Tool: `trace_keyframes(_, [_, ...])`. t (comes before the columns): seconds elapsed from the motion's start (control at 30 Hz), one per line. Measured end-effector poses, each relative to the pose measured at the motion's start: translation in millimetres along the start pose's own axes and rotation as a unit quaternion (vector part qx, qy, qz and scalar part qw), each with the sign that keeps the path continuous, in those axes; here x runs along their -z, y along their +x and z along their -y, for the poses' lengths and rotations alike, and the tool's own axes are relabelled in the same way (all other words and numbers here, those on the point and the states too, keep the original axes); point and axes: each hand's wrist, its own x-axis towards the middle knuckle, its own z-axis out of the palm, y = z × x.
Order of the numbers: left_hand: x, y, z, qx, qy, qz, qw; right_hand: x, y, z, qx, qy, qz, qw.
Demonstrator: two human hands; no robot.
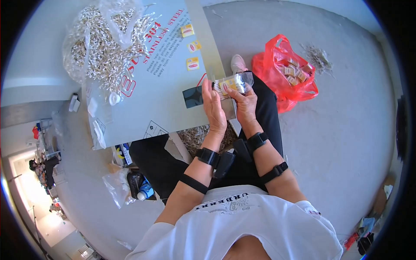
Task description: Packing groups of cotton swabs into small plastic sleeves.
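Note:
In my right hand (pixel 246 105) is a small clear bag of cotton swabs (pixel 230 85), with a yellow label among the sticks. My right thumb lies across its near side, and the bag's loose clear end sticks out to the right. My left hand (pixel 213 109) is stretched flat, its fingers straight and upright at the left end of the swabs. Whether the palm touches the tips, I cannot tell. Left of the hands, a dark rectangular patch (pixel 192 97) lies on the table (pixel 160 108). Farther up are three yellow labels (pixel 193 63) in a column.
A big heap of loose cotton swabs (pixel 104 52) in clear plastic covers the table's far left. Right of my leg, a red plastic bag (pixel 264 69) on the floor holds several small packs. Below the table edge stands an open box (pixel 175 145) of swabs; a blue bottle (pixel 146 190) is at lower left.

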Motion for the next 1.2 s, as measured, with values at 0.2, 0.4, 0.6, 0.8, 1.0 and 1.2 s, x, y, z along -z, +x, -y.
trace_keyframes(0.2, [-45, -8, -57, 0.069, -0.06, -0.044, 0.995, 5, -6, 0, 0.033, -0.04, -0.059, 0.997])
trace_keyframes(0.4, [-43, -4, -63, 0.075, -0.095, -0.048, 0.991, 0, -7, -7, 0.001, 0.01, -0.045, 0.999])
trace_keyframes(0.6, [-43, -7, -60, 0.077, -0.064, -0.073, 0.992, 11, 1, -8, -0.063, -0.001, -0.078, 0.995])
trace_keyframes(0.8, [-40, -8, -60, 0.078, -0.056, -0.048, 0.994, 4, 0, -2, -0.039, 0.019, -0.064, 0.997])
trace_keyframes(1.0, [-40, -8, -61, 0.088, -0.099, -0.059, 0.989, 11, 9, 1, -0.071, 0.068, -0.068, 0.993])
trace_keyframes(1.2, [-47, -8, -66, 0.099, -0.106, -0.066, 0.987, 7, 8, -2, -0.046, 0.002, -0.067, 0.997])
